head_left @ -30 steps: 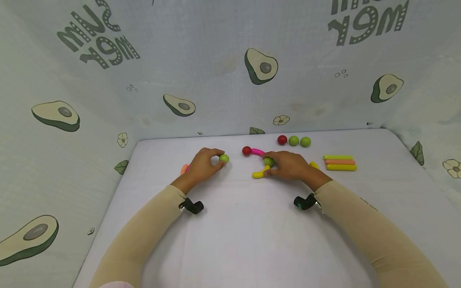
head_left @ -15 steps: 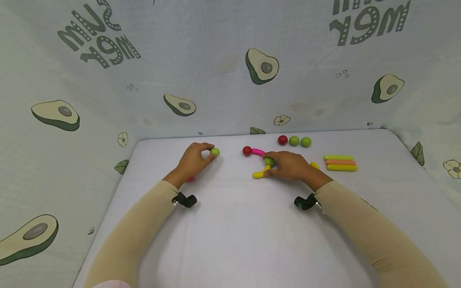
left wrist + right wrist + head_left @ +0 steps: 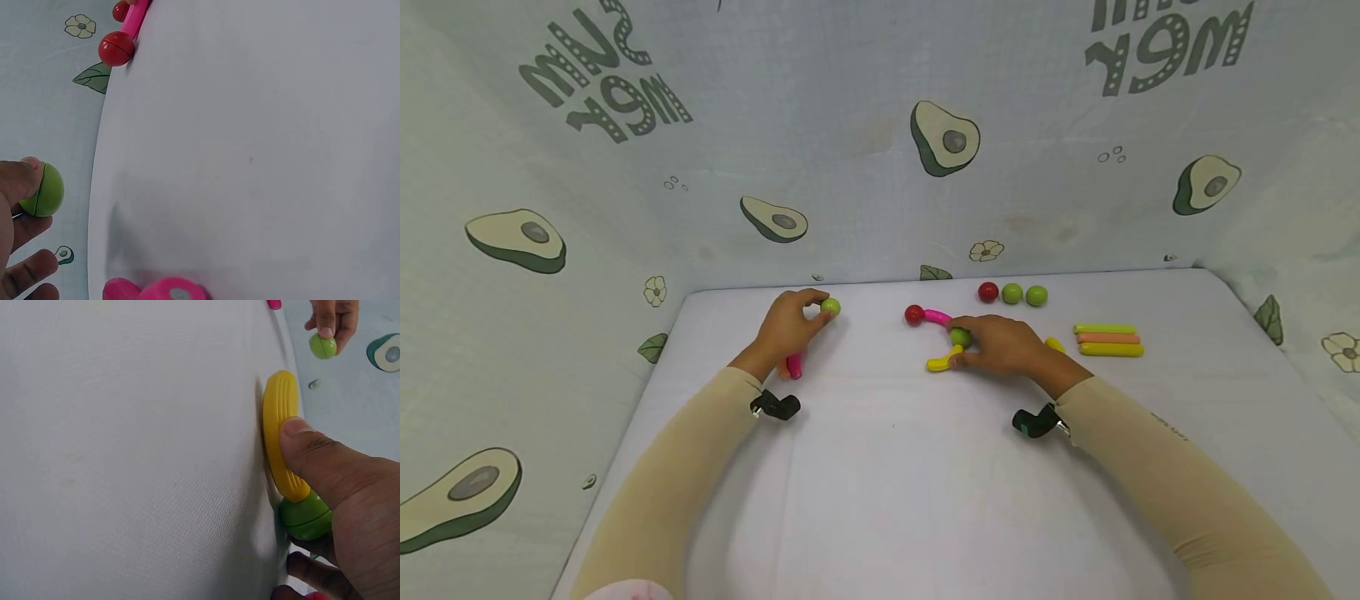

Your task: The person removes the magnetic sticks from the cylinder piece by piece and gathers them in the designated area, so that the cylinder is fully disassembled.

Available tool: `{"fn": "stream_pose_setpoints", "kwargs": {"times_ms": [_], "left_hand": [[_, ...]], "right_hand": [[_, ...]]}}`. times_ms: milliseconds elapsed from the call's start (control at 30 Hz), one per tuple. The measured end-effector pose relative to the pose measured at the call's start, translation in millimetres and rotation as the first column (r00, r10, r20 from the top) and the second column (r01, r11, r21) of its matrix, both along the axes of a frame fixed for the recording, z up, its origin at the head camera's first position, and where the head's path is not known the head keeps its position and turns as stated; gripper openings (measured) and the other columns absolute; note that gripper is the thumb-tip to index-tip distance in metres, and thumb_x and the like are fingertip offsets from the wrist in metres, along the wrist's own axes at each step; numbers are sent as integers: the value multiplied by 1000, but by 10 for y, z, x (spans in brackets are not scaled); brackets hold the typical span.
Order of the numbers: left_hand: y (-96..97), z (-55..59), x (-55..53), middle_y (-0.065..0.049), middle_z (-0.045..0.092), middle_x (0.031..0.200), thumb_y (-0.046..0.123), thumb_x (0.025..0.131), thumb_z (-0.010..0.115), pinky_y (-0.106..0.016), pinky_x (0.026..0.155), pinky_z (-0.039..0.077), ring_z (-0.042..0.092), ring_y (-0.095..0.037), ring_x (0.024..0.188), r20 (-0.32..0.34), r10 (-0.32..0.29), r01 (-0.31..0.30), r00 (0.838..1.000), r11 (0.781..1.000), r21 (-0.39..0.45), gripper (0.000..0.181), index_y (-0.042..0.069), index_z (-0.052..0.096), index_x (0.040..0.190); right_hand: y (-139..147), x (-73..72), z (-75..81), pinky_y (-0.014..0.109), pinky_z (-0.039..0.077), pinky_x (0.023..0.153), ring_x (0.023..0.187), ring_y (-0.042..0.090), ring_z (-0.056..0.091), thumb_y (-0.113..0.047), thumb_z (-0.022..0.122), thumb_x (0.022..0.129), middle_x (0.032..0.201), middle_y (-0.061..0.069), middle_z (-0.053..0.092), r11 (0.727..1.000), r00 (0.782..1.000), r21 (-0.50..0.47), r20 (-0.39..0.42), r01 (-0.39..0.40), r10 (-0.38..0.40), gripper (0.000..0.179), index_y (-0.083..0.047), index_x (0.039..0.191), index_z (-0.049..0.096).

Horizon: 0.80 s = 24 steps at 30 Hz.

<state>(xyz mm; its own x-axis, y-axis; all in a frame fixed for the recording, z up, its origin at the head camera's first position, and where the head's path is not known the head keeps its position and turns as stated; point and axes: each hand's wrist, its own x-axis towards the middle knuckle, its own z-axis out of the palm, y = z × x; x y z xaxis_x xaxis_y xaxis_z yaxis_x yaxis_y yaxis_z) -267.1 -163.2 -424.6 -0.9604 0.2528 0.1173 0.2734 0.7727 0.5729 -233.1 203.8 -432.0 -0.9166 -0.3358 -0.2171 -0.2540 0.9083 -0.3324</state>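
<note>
My left hand (image 3: 786, 325) pinches a small green ball (image 3: 831, 307) between thumb and fingertips, above the far left of the table. A seam shows round this ball in the left wrist view. Below that hand lie a magenta stick (image 3: 794, 365) and a partly hidden orange piece (image 3: 783, 370). My right hand (image 3: 1000, 343) grips another green ball (image 3: 306, 517), with its thumb on the ribbed yellow curved stick (image 3: 280, 434) that meets the ball. From the same ball a pink curved stick (image 3: 937, 317) runs to a red ball (image 3: 913, 314).
Behind the right hand, a red ball (image 3: 988, 292) and two green balls (image 3: 1024, 294) stand in a row. Three straight sticks (image 3: 1108, 339), green, orange and yellow, lie side by side farther right. A yellow piece (image 3: 1055, 344) shows past the right wrist. Printed cloth (image 3: 850, 150) hangs behind the table.
My left hand has moved left and toward the table's back edge, carrying the green ball. The magenta stick under it shows more now. My right hand stays in place.
</note>
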Motion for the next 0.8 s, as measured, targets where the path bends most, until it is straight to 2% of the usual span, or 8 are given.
{"fn": "stream_pose_setpoints", "kwargs": {"times_ms": [300, 633, 800], "left_hand": [[-81, 17, -81, -7, 66, 133, 30, 98, 72, -47, 107, 43, 54, -29, 126, 25, 40, -40, 999, 999, -7, 43, 10, 66, 136], [-167, -14, -166, -13, 63, 134, 28, 100, 69, -50, 108, 43, 53, -33, 129, 83, 97, -99, 992, 995, 21, 43, 9, 63, 137], [-193, -35, -201, -16, 63, 134, 26, 100, 68, -50, 107, 44, 54, -35, 129, 88, 127, -129, 988, 991, 21, 40, 7, 63, 135]], "right_hand": [[13, -3, -2, 57, 51, 89, 113, 30, 57, -52, 80, 85, 131, 10, 64, 1000, 1000, -1, -4, -8, 8, 76, -22, 150, 53], [23, -7, -6, 56, 51, 88, 111, 30, 58, -53, 79, 86, 131, 10, 64, 1000, 1000, 1, -1, -14, 14, 76, -23, 151, 52], [21, 0, 0, 57, 51, 89, 112, 30, 58, -52, 80, 86, 132, 11, 64, 1000, 1000, -4, -2, -12, 12, 76, -22, 150, 53]]}}
